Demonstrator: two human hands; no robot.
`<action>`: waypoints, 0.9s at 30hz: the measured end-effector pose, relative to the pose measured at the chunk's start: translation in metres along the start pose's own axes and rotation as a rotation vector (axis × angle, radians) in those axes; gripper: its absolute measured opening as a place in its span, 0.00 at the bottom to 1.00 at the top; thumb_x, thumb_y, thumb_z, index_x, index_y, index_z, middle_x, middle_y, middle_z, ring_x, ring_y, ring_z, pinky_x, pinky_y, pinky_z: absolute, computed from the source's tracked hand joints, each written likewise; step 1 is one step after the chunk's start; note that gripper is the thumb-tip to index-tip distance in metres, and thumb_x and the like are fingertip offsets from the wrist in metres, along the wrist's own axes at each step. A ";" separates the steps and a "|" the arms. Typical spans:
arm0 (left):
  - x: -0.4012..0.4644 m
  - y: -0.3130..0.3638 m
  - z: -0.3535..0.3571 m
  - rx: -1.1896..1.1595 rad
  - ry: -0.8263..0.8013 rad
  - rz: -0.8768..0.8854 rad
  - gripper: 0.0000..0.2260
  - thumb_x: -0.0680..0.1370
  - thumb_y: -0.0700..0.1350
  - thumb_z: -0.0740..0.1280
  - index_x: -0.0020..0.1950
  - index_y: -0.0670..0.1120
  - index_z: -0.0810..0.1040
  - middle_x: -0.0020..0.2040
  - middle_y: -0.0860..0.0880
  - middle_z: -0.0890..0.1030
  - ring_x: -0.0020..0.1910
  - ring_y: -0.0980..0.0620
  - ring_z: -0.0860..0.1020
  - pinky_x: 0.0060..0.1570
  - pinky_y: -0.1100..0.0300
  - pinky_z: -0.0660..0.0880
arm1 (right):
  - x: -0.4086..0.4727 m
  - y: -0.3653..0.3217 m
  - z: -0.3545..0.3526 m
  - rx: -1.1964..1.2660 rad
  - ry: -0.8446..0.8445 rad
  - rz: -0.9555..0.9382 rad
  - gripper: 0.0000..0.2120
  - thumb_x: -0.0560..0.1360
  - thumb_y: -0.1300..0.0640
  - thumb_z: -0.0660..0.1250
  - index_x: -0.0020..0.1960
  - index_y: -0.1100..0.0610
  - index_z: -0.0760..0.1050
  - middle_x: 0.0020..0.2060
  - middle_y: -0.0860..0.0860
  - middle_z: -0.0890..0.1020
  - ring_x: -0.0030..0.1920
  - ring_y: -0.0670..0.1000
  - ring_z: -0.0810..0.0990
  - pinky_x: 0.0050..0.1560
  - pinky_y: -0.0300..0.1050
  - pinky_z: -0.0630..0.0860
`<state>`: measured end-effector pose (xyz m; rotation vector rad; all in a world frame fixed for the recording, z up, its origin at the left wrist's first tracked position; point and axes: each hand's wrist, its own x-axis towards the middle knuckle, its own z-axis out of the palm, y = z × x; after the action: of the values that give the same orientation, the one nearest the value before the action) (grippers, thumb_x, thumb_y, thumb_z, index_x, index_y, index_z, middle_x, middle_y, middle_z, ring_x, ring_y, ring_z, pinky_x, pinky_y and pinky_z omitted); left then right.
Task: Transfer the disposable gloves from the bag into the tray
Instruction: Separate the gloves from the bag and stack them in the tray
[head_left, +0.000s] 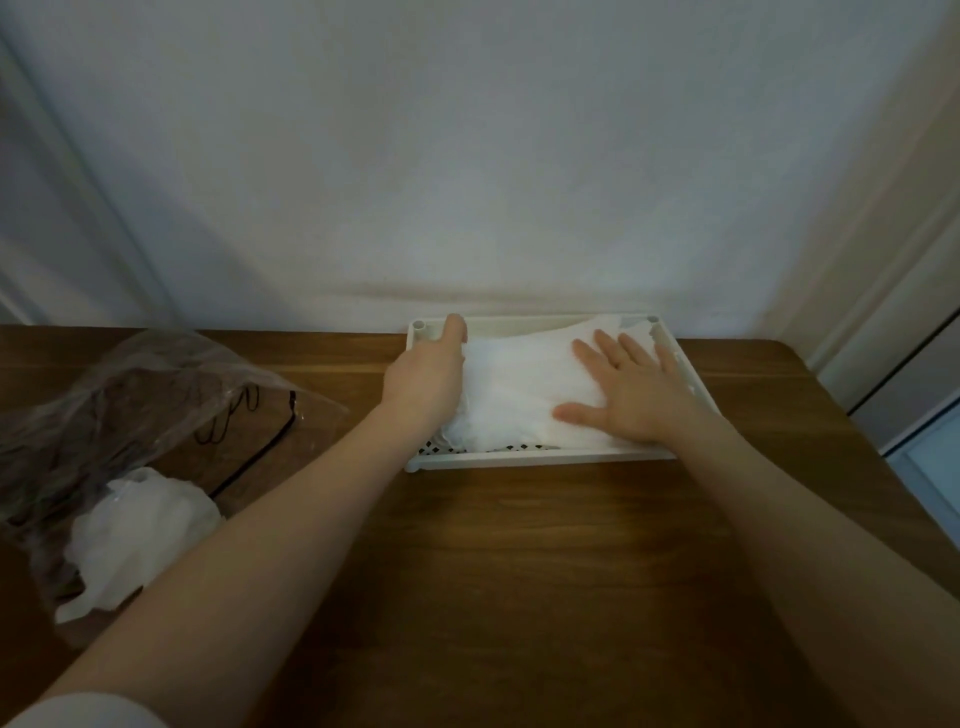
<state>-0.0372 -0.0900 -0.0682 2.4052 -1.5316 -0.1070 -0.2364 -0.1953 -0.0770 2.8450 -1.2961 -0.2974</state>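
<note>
A: How are the hands placed?

B: The right hand (631, 395) lies flat, palm down, fingers straight and spread, pressing on the stack of disposable gloves (519, 395) in the tray (540, 457). It grasps nothing; it only presses. Its thumb points left across the near part of the stack.

A: And the other?

B: The left hand (426, 374) reaches in over the tray's left side, back of the hand up, at the left edge of the stack. Its fingers curve down toward the far left corner, but their tips are hidden, so I cannot tell whether they pinch the gloves or only touch them.

A: What does the tray hold?

B: A white, crumpled, translucent pile of gloves that fills most of it. The perforated floor shows only at the near left. The tray is white and sits on the wooden table (519, 571), against the wall.

A: And the bag?

B: The clear plastic bag (130, 395) lies at the table's left, well apart from the tray, with a smaller white bunch of gloves (135, 540) at its near end
</note>
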 end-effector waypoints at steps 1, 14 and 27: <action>0.001 -0.001 0.000 0.066 -0.027 -0.012 0.13 0.80 0.36 0.54 0.63 0.46 0.62 0.45 0.43 0.78 0.38 0.43 0.76 0.31 0.55 0.69 | -0.001 0.001 0.002 0.047 -0.014 0.015 0.47 0.67 0.24 0.47 0.77 0.47 0.38 0.77 0.51 0.41 0.77 0.55 0.42 0.74 0.60 0.39; -0.012 -0.028 -0.030 0.048 -0.112 0.041 0.41 0.70 0.62 0.69 0.76 0.50 0.53 0.73 0.44 0.61 0.71 0.42 0.60 0.67 0.44 0.58 | -0.017 -0.032 -0.034 0.147 0.206 -0.011 0.48 0.65 0.24 0.55 0.77 0.48 0.51 0.77 0.51 0.41 0.75 0.55 0.34 0.70 0.64 0.33; -0.080 -0.108 -0.096 -0.506 0.209 0.173 0.09 0.81 0.41 0.57 0.56 0.48 0.75 0.42 0.58 0.77 0.38 0.59 0.75 0.38 0.69 0.71 | -0.032 -0.241 -0.039 0.455 0.173 -0.566 0.10 0.79 0.56 0.60 0.52 0.60 0.77 0.44 0.53 0.80 0.41 0.51 0.77 0.46 0.50 0.77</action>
<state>0.0434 0.0440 -0.0134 1.8252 -1.4060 -0.1768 -0.0695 -0.0154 -0.0520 3.4724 -0.5566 0.2871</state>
